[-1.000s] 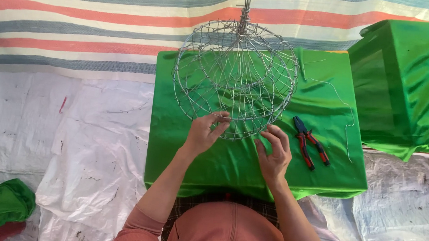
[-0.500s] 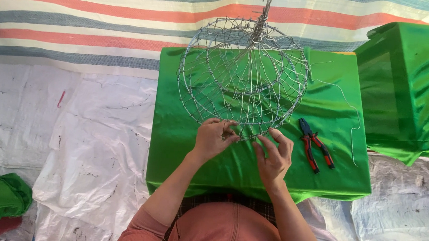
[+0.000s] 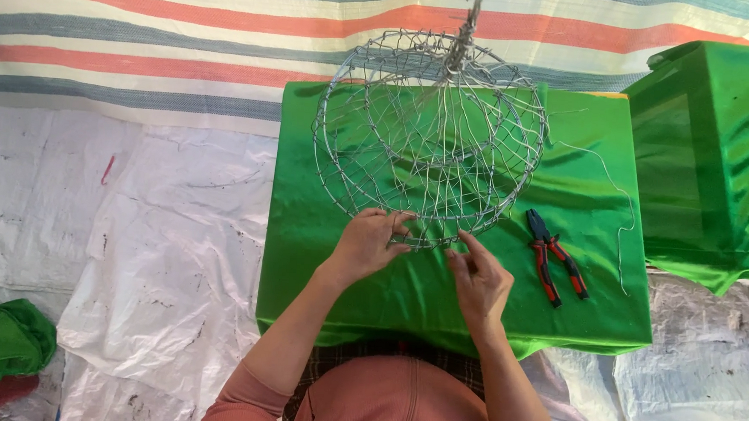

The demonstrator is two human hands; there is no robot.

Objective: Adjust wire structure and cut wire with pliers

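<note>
Now: wire basket (image 3: 430, 136) mostly woven | our left hand (image 3: 364, 246) and right hand (image 3: 480, 280) fingers pinch its near rim | pliers (image 3: 554, 256) idle near tabletop's right edge.

Under my left grip (image 3: 367, 246) and right grip (image 3: 478, 282): basket (image 3: 430, 136) of bare grey metal wire, dull and kinked; bench (image 3: 339, 234) cloth glossy green satin, lightly creased; pliers (image 3: 555, 256) dark metal with smooth red-black plastic handles; floor sheet (image 3: 167, 251) matt white, crumpled.

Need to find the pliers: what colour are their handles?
Red and black handles on the pliers, seen in the head view.
</note>
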